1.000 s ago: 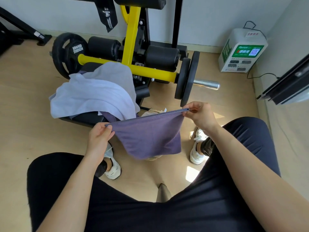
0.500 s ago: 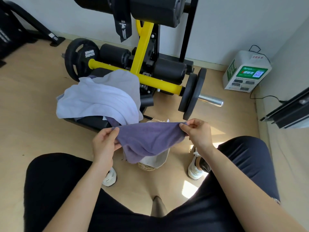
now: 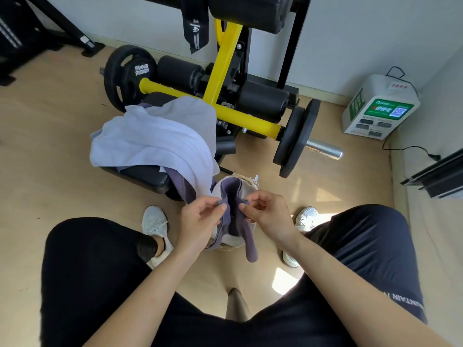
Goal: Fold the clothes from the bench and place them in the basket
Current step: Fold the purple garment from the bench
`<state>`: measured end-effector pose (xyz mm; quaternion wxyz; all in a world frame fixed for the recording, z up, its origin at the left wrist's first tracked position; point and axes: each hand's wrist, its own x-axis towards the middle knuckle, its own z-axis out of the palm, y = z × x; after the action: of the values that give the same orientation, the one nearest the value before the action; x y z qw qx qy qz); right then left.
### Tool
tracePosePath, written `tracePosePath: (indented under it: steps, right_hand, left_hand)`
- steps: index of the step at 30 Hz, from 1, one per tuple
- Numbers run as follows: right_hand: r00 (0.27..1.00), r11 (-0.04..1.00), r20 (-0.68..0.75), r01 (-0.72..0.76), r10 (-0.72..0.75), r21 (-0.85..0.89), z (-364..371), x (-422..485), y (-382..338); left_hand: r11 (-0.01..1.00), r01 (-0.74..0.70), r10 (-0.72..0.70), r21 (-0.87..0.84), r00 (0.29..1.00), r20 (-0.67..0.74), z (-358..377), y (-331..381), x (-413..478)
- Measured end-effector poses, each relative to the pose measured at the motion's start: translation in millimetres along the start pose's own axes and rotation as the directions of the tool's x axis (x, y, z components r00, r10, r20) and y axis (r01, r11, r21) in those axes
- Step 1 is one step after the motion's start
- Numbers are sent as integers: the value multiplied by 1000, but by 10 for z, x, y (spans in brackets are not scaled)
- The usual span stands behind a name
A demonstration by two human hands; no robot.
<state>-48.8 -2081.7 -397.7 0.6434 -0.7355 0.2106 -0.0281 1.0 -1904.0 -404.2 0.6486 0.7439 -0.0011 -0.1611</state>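
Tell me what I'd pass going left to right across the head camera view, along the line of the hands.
left shoe → left hand → purple cloth, pinched by both hands → right hand → right shoe

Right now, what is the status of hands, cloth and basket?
Left hand and right hand pinch cloth corners, close together. Cloth hangs over basket. More clothes on bench. Nothing in the way.

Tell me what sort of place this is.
Likely a gym or workout room: a yellow steel-framed weight machine, a round black weight plate marked Hammer Strength, and a black cylindrical foam roller pad.
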Motion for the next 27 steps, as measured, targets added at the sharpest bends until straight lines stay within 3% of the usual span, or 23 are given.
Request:
tracePosePath:
  steps: [11, 16, 21, 25, 27]
  right_hand:
    - [981, 999, 194, 17, -26, 50, 63, -66, -57]
    - [952, 978, 259, 191, -165, -80, 32, -36, -10]
    - [956, 897, 58, 289, -286, -334, -89, 120, 61]
    - [957, 750, 184, 290, -225, -594, -260, 278, 138]
    - [956, 745, 245, 279, -159, -605, -306, 308, 131]
  left_hand:
    - [998, -56, 52, 32, 993, 106, 46, 31, -20]
    - [988, -104, 98, 110, 993, 64, -5, -59, 36]
    - [984, -143, 132, 102, 985, 114, -76, -66, 66]
    - [968, -219, 186, 122, 954, 235, -179, -31, 78]
    - [963, -233, 192, 134, 945, 264, -231, -25, 86]
